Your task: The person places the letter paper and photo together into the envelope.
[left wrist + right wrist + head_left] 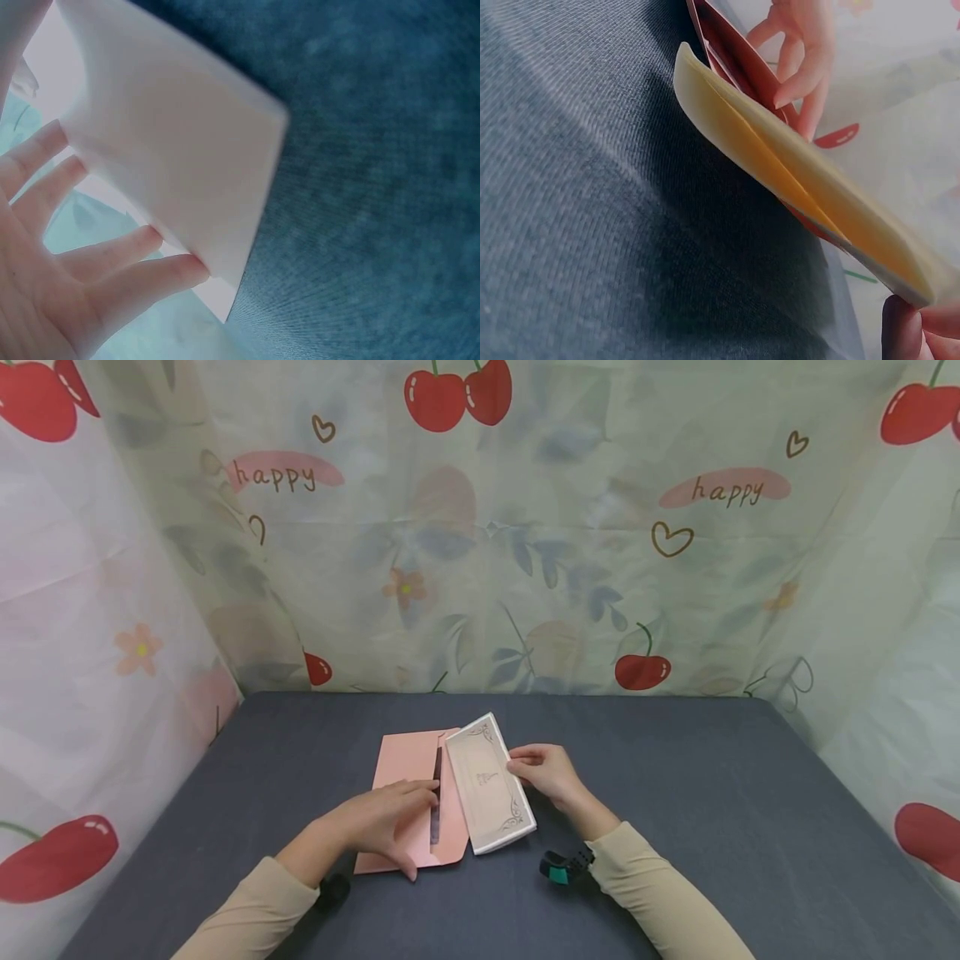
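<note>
Behind and beside the bench (675, 793) hangs a pale curtain (570, 543) printed with cherries, hearts and the word "happy". On the grey cloth lies a pink envelope (401, 768), its long opening facing right. Against that opening leans a white card (489, 783) with ornate corners, tilted up off the cloth. Left hand (378, 820) lies flat on the envelope, its grip apart, fingers straight and pressing down beside the slit. Right hand (543, 770) has its grip clamped on the card's right edge, fingertips pinching it.
</note>
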The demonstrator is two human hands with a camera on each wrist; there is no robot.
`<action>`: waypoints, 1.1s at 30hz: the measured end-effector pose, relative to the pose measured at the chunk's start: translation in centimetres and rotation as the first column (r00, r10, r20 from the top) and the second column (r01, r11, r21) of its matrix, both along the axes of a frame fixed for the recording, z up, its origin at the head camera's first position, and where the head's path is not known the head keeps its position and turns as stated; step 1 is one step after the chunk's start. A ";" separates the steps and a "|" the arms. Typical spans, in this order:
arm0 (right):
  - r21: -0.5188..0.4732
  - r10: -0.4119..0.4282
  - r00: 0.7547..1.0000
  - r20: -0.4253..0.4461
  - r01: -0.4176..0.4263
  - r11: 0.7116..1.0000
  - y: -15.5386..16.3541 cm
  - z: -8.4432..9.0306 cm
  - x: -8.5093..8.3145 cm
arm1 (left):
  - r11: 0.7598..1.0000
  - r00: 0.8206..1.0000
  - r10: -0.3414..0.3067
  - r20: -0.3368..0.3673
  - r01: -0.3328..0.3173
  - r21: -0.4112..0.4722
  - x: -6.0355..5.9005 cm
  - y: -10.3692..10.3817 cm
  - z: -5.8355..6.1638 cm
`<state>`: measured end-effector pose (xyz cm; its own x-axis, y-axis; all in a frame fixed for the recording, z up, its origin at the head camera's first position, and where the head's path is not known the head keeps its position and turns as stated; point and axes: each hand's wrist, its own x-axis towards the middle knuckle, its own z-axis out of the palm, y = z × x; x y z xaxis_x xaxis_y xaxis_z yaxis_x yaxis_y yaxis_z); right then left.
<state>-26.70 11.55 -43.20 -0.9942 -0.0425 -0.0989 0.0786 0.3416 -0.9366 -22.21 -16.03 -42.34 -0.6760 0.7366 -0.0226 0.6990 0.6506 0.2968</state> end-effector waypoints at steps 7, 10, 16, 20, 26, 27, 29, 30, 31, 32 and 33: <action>-0.020 -0.001 1.000 0.010 0.001 1.000 -0.4 0.0 -0.2 | 1.000 1.000 -0.007 -0.010 0.007 -0.006 0.0 0.0 0.1; -0.027 0.000 1.000 0.012 0.000 1.000 -0.5 0.1 -0.2 | 1.000 1.000 -0.006 -0.010 0.006 -0.006 0.0 0.1 0.1; -0.024 -0.007 0.999 0.034 0.008 1.000 -0.8 0.4 -0.4 | 1.000 1.000 -0.004 -0.004 0.004 -0.003 0.1 0.0 0.2; -0.016 -0.011 0.999 0.047 0.012 1.000 -1.0 0.5 -0.6 | 1.000 1.000 -0.001 0.003 0.001 -0.004 0.1 0.1 0.3; -0.031 -0.004 0.999 0.039 0.006 1.000 -1.3 0.2 -0.9 | 1.000 1.000 0.007 0.017 -0.007 -0.008 0.2 0.1 0.3; -0.030 -0.004 0.999 0.036 0.005 1.000 -1.3 0.2 -0.9 | 1.000 1.000 0.007 0.017 -0.006 -0.009 0.2 0.1 0.3; -0.027 -0.004 1.000 0.030 0.005 1.000 -1.4 0.2 -0.9 | 1.000 1.000 0.007 0.020 -0.006 -0.008 0.2 0.1 0.3; -0.025 -0.003 1.000 0.027 0.004 1.000 -1.5 0.1 -0.9 | 1.000 1.000 0.007 0.021 -0.006 -0.008 0.2 0.1 0.3; -0.024 -0.002 1.000 0.024 0.003 1.000 -1.5 0.1 -0.9 | 1.000 1.000 0.007 0.023 -0.007 -0.008 0.2 0.1 0.3; -0.024 -0.002 1.000 0.023 0.002 1.000 -1.6 0.1 -0.9 | 1.000 1.000 0.006 0.024 -0.006 -0.007 0.2 0.1 0.3; -0.024 -0.001 1.000 0.023 0.002 1.000 -1.6 0.1 -0.9 | 1.000 1.000 0.006 0.024 -0.006 -0.006 0.2 0.1 0.4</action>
